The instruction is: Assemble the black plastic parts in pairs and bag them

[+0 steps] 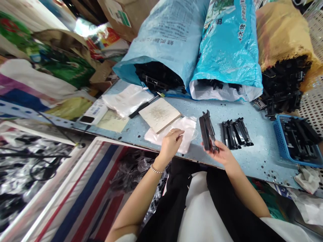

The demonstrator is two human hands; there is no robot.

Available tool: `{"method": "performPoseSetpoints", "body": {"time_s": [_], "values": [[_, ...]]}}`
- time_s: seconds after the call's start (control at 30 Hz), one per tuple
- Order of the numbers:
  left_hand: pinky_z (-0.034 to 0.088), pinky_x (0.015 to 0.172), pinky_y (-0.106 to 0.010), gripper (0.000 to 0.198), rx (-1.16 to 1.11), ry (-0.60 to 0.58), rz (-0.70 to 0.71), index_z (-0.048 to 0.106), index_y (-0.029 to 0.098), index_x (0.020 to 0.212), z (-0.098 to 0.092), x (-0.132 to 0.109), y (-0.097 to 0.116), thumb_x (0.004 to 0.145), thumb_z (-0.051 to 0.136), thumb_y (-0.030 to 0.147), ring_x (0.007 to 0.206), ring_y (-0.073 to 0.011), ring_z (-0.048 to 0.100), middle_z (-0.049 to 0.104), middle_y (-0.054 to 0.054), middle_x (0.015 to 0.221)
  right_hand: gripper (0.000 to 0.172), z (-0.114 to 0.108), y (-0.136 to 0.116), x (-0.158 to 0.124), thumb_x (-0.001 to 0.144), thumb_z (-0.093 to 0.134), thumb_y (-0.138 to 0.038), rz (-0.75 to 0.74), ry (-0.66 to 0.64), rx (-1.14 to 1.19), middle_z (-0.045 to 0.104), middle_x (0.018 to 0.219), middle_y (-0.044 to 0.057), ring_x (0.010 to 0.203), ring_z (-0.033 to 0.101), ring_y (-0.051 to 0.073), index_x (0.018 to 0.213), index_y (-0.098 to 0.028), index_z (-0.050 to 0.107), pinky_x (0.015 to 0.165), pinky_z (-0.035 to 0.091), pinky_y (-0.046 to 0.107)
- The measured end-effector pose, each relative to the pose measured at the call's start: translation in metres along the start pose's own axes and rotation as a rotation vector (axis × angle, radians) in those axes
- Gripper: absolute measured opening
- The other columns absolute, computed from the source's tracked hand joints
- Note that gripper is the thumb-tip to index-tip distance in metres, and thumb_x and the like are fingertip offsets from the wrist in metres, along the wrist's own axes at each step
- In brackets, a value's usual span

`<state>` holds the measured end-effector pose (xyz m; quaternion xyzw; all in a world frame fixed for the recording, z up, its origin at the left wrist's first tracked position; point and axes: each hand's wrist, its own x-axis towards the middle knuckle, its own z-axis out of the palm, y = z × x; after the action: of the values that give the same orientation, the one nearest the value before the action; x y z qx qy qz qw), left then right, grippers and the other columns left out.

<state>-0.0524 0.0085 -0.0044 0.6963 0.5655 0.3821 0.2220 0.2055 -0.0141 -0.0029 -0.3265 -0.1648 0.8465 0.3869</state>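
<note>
black plastic parts [207, 131] pinched in right hand [220, 153] point lengthwise away, right of curled left hand [172, 142]; its grip unclear.

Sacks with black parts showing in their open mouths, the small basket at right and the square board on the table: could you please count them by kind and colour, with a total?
Pale blue sack: 1
Bright blue sack: 1
Yellow sack: 1
Blue basket: 1
Pale square board: 1
Total: 5
</note>
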Motion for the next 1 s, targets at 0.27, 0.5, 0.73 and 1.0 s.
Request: {"method": "performPoseSetpoints", "body": {"time_s": [0.27,0.5,0.73,1.0], "values": [[0.054,0.107,-0.039,0.059,0.075,-0.008,0.283,0.049,0.023,0.150,-0.001,-0.025,0.009,0.094,0.045,0.004,0.130,-0.0247,0.061,0.059,-0.015,0.141,0.041,0.011,0.027,-0.006,0.093,0.056,-0.043,0.487,-0.123,0.312,0.073,0.092,0.010,0.078,0.069,0.012,0.115,-0.008,0.062,0.058,0.056,0.014],[0.052,0.112,-0.039,0.071,-0.023,-0.243,0.431,0.027,0.027,0.161,0.009,-0.057,0.037,0.096,0.045,0.004,0.139,-0.0236,0.054,0.053,-0.014,0.151,0.031,0.047,0.032,0.013,0.083,0.074,-0.039,-0.102,0.113,-0.538,0.068,0.097,0.004,0.086,0.065,0.016,0.103,-0.017,0.069,0.070,0.057,0.024],[0.058,0.101,-0.031,0.046,0.034,-0.398,0.075,0.059,0.034,0.140,-0.107,-0.092,0.029,0.095,0.062,0.027,0.121,-0.0224,0.067,0.068,-0.004,0.134,0.044,0.032,-0.013,-0.041,0.097,0.059,-0.040,-0.245,-0.006,-1.283,0.061,0.130,0.010,0.107,0.064,0.022,0.139,-0.025,0.058,0.090,0.054,0.038],[0.056,0.090,-0.050,0.023,0.434,-1.041,-0.587,0.077,0.016,0.087,-0.100,-0.156,-0.094,0.070,0.065,0.025,0.097,-0.0383,0.075,0.079,-0.016,0.092,0.033,-0.041,-0.045,-0.051,0.093,0.058,-0.025,-0.218,0.853,-2.339,0.061,0.113,0.019,0.104,0.055,0.033,0.123,-0.011,0.062,0.083,0.049,0.041]]}}
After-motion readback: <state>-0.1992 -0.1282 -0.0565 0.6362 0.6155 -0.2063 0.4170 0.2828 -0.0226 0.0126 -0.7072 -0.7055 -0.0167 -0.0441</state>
